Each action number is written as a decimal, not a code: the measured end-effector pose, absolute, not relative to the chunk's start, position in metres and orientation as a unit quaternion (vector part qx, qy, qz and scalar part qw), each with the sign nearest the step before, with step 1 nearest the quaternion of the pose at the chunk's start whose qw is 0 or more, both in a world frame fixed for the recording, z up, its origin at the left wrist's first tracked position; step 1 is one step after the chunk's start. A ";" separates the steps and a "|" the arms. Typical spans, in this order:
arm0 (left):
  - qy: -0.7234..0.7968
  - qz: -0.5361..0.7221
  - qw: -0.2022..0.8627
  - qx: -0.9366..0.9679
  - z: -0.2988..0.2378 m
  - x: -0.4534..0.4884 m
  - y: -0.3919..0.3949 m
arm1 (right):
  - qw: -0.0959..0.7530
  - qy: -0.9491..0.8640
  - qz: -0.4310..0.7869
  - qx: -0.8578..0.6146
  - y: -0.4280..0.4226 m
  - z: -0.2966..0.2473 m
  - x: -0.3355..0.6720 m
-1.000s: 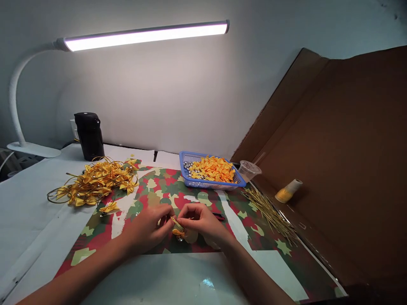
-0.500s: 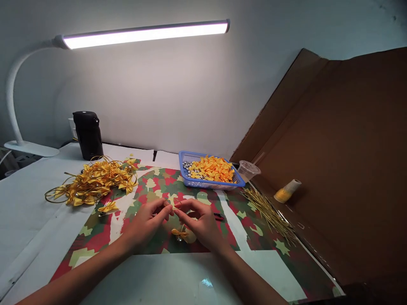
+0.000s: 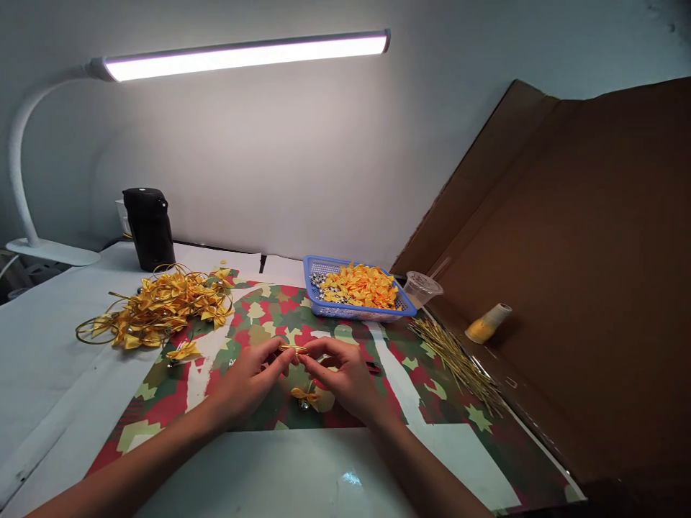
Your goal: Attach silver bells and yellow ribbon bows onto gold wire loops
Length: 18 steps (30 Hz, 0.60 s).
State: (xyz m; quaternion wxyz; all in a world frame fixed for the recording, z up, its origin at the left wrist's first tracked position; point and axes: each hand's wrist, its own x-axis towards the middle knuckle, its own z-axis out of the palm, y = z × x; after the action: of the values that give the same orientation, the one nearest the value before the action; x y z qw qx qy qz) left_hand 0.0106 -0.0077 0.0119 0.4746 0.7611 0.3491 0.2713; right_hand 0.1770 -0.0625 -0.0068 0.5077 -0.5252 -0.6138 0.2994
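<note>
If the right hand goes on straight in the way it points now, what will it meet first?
The right hand points left, so it would first meet the gold wire loop at its fingertips, which it seems to touch already. Just past that are the left hand's fingers, though depth is hard to judge.

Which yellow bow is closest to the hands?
The lone bow lying just below the left hand and right hand; the rest lie farther left or in a basket.
</note>
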 end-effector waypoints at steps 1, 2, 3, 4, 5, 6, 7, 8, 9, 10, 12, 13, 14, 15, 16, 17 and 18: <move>0.348 0.270 0.467 0.767 0.012 0.010 -0.007 | 0.505 -0.619 0.295 -0.525 -0.062 -0.007 0.178; 0.346 0.270 0.459 0.772 0.012 0.010 -0.007 | 0.502 -0.623 0.290 -0.525 -0.063 -0.007 0.178; 0.343 0.269 0.453 0.777 0.011 0.010 -0.007 | 0.501 -0.626 0.286 -0.525 -0.063 -0.007 0.179; 0.339 0.269 0.450 0.781 0.011 0.009 -0.006 | 0.500 -0.629 0.282 -0.525 -0.063 -0.007 0.179; 0.336 0.269 0.448 0.783 0.010 0.009 -0.006 | 0.499 -0.631 0.278 -0.525 -0.063 -0.007 0.179; 0.333 0.269 0.448 0.785 0.010 0.009 -0.005 | 0.498 -0.633 0.274 -0.525 -0.063 -0.007 0.180; 0.332 0.269 0.448 0.786 0.009 0.009 -0.005 | 0.498 -0.635 0.271 -0.525 -0.063 -0.007 0.180; 0.331 0.268 0.448 0.786 0.008 0.009 -0.004 | 0.497 -0.636 0.269 -0.525 -0.063 -0.007 0.180; 0.331 0.268 0.448 0.786 0.008 0.009 -0.004 | 0.497 -0.638 0.267 -0.524 -0.063 -0.007 0.180; 0.330 0.267 0.448 0.787 0.007 0.009 -0.003 | 0.497 -0.638 0.266 -0.524 -0.063 -0.007 0.180; 0.330 0.266 0.449 0.787 0.006 0.008 -0.003 | 0.498 -0.639 0.267 -0.523 -0.063 -0.007 0.181; 0.330 0.266 0.450 0.786 0.006 0.008 -0.002 | 0.498 -0.638 0.268 -0.522 -0.063 -0.007 0.181; 0.330 0.265 0.450 0.786 0.006 0.008 -0.003 | 0.498 -0.638 0.271 -0.522 -0.064 -0.006 0.182; 0.331 0.265 0.451 0.785 0.006 0.007 -0.003 | 0.497 -0.637 0.274 -0.521 -0.064 -0.005 0.182; 0.331 0.264 0.452 0.785 0.006 0.007 -0.003 | 0.496 -0.636 0.279 -0.521 -0.064 -0.005 0.181; 0.332 0.263 0.454 0.784 0.006 0.007 -0.003 | 0.496 -0.634 0.284 -0.521 -0.064 -0.004 0.181; 0.332 0.263 0.455 0.783 0.007 0.007 -0.004 | 0.496 -0.631 0.291 -0.521 -0.065 -0.003 0.181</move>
State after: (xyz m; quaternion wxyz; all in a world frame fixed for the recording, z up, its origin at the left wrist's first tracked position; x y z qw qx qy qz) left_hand 0.0073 -0.0035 0.0066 0.4554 0.7830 0.3323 0.2627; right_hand 0.1807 -0.0647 -0.0033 0.4960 -0.5212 -0.6308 0.2907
